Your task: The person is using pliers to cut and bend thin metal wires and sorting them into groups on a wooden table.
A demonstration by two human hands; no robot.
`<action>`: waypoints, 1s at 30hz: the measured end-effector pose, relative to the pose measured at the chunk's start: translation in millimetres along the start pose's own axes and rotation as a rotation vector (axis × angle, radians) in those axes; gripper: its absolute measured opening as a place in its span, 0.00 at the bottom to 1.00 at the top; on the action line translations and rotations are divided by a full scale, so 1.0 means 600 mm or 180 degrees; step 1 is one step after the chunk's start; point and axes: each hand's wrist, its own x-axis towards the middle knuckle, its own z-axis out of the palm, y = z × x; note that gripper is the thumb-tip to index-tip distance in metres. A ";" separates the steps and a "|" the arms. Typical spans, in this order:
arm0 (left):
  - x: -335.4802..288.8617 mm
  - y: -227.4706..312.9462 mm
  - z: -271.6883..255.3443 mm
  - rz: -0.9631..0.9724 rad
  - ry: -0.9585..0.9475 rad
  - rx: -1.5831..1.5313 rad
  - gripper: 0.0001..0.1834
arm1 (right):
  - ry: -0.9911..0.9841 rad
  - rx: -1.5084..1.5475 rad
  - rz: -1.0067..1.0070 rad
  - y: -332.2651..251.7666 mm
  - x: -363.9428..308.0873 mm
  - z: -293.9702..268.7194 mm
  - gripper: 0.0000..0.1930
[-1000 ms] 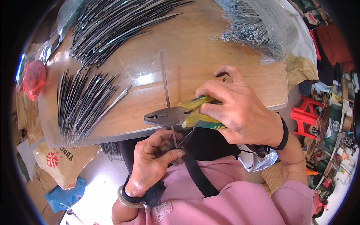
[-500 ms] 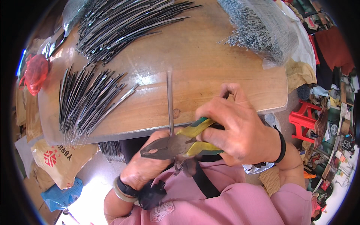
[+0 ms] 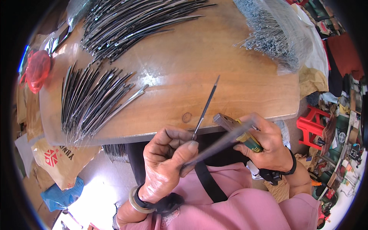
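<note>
Since half a second back, the pliers (image 3: 239, 132) have been swung off the thin metal rod (image 3: 206, 106) and carried to the right of the pinch; the rod, then upright, is now seen tilted, its far tip leaning up and right over the wooden table (image 3: 237, 88).

Risk, as judged: the rod is held only at its near end, so the long free length could be levered out of the pinch or bent if knocked by the pliers. A second grey strip (image 3: 218, 147), blurred, runs from under the thumb toward the pliers; snagging between the two is possible.

Left hand (image 3: 166, 168): thumb and fingers pressed together on the rod's lower end, just beyond the table edge. Right hand (image 3: 268, 147): wrapped tight round the green-and-yellow handles, nose pointing up-left. Whether the plier nose is parted cannot be told.

Left of the pinch, a fan of dark metal strips (image 3: 90, 101); farther beyond, a larger heap (image 3: 134, 27); far right, bagged wires (image 3: 276, 34).
</note>
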 end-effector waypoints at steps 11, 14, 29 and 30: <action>-0.004 -0.009 0.005 0.0445 -0.0034 0.0136 0.08 | -0.0438 0.0183 -0.0113 -0.011 -0.002 -0.004 0.18; 0.001 -0.013 0.009 0.0500 0.0033 0.0271 0.07 | -0.0557 -0.0087 -0.0359 -0.018 0.000 -0.003 0.18; -0.023 0.082 -0.095 0.1041 0.0752 0.1262 0.08 | -0.0250 -0.0587 -0.1275 -0.031 0.110 -0.008 0.17; -0.026 0.083 -0.118 0.1470 0.1108 0.1569 0.07 | -0.0193 -0.0867 -0.0990 -0.034 0.119 -0.042 0.16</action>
